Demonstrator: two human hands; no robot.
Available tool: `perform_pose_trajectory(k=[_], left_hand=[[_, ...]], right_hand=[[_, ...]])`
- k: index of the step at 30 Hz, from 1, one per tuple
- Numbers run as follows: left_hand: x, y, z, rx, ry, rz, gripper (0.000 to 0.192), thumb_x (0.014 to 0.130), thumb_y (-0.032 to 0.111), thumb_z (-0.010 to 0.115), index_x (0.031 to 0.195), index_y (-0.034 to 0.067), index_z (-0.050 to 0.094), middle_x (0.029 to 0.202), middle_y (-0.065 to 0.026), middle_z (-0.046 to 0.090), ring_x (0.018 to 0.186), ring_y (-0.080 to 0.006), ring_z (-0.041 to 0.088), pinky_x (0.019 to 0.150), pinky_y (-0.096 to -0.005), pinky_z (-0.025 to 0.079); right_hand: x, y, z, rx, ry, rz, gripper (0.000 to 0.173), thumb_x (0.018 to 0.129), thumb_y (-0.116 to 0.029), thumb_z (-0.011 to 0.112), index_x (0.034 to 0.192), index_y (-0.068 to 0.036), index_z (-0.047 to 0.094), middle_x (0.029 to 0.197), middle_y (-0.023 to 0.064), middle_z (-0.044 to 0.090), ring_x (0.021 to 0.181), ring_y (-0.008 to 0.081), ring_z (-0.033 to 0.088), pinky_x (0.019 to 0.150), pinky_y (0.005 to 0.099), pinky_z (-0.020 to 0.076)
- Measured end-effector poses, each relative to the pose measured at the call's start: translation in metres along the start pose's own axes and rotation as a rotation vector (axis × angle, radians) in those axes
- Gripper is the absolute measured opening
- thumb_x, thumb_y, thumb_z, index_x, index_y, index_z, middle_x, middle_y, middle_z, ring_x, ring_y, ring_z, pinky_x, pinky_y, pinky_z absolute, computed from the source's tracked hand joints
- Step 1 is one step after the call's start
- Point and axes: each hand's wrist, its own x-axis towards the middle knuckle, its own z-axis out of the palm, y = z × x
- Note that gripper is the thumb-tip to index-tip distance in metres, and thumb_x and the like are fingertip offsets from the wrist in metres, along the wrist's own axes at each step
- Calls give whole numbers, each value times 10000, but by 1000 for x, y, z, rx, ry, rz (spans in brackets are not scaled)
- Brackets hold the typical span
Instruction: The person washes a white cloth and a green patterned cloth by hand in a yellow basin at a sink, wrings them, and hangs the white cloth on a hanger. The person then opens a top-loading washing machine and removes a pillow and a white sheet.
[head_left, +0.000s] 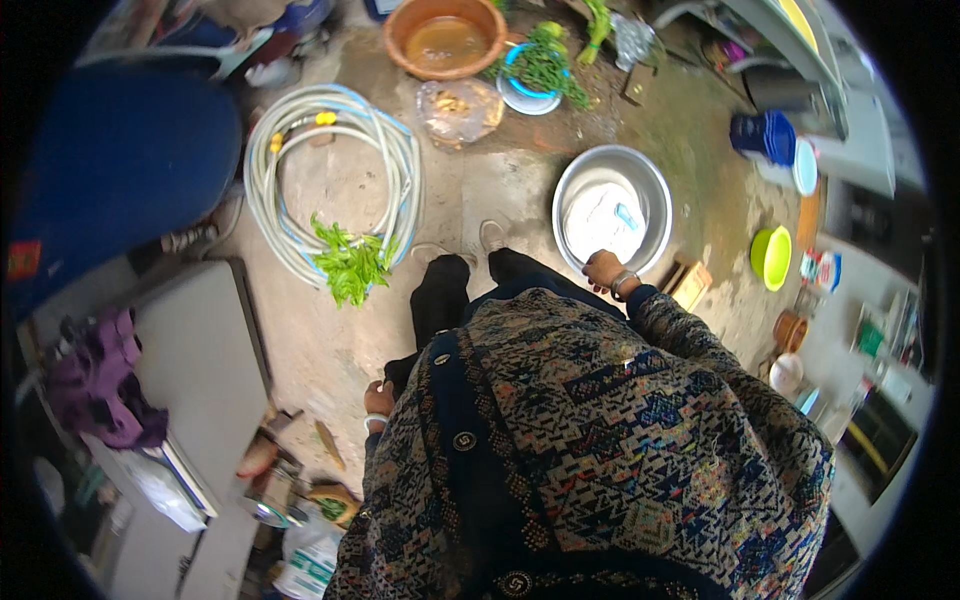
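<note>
My right hand (604, 271), with a metal bracelet at the wrist, is beside the near rim of a large metal basin (663, 202). Its fingers look curled; whether they touch the rim or hold anything cannot be told. Inside the basin lies something white with a small light-blue item (625, 216). My left hand (379, 398), wearing a pale bangle, hangs by my left side, partly hidden by the patterned jacket. Ahead of it, a bunch of leafy greens (349, 266) rests on the near part of a coiled hose (259, 176).
A brown basin (499, 37) of water, a plastic bag (459, 111) and a blue bowl (517, 56) of greens stand ahead. Right are a wooden block (690, 285) and a lime-green basin (771, 257). A grey tabletop (195, 330) and a blue container (135, 165) flank the left.
</note>
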Motion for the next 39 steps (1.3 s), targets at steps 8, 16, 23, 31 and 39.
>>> perform_pose_trajectory(k=[8,16,23,31,39], left_hand=[[100,131,-115,-514,-306,-135,290,857,221,691,1063,17,674,874,-51,673,763,-146,596,698,-287,486],[166,246,-178,-440,-382,-55,277,858,215,650,1064,29,650,871,-58,661,785,-179,632,665,-320,520],[202,396,-160,-247,-496,93,213,855,147,653,1023,16,644,803,-47,628,689,-175,600,540,-315,462],[223,534,-114,-211,-596,259,229,876,227,645,1021,52,665,867,-43,657,810,-177,628,680,-332,519],[265,643,-78,74,-636,334,302,877,236,660,1092,25,663,910,-77,669,828,-198,630,684,-345,539]], right_hand=[[-27,60,49,215,16,115,297,896,-184,560,797,70,677,640,147,675,518,257,670,444,383,550],[-30,97,87,566,48,229,255,877,-159,571,814,66,674,611,147,646,473,247,642,391,372,514],[-33,113,45,856,228,191,254,840,-133,562,779,97,649,609,158,646,472,247,652,397,365,514],[-22,172,14,1031,356,292,225,844,-136,582,870,76,652,652,133,649,494,223,653,400,343,509],[8,164,-26,1047,331,281,233,873,-140,609,906,87,649,690,121,657,504,205,652,397,334,504]])
